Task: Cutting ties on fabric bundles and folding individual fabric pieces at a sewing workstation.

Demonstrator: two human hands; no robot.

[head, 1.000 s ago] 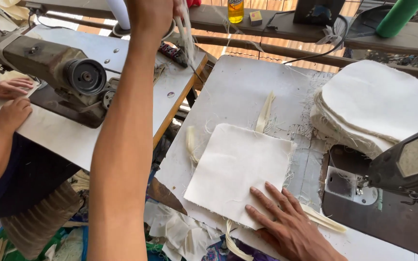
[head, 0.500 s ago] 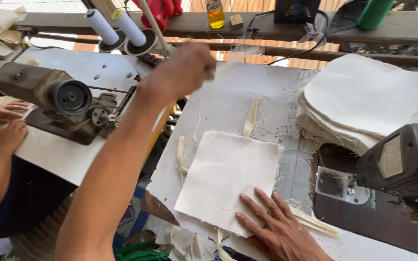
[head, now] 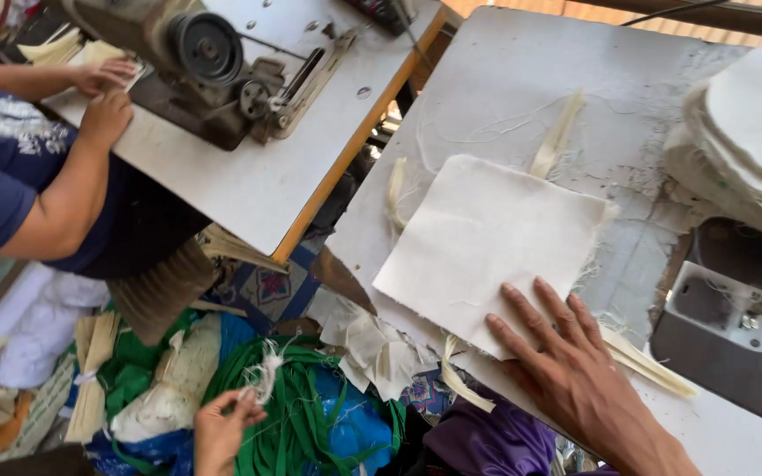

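- The grey worktop (head: 522, 97) is lying under the right hand and stretching away beyond its fingertips.
- A stack of cream fabric pieces (head: 751, 141) is sitting far ahead of the right hand, to its right.
- A second worktop (head: 257, 189) with a sewing machine (head: 196, 48) is standing well above the left hand; another person's hands (head: 103, 97) are resting on it beside the machine.
- The cream fabric square (head: 487, 242) is lying flat on the grey worktop, its near edge under the right hand's fingertips.
- A heap of green and blue cloth (head: 310, 414) is lying on the floor just beside the left hand.
- The right hand (head: 566, 370) is pressing down on the square with fingers spread wide.
- The left hand (head: 222, 432) is hanging low, well apart from the right, fingers pinched narrow on a wisp of pale threads (head: 265, 375).
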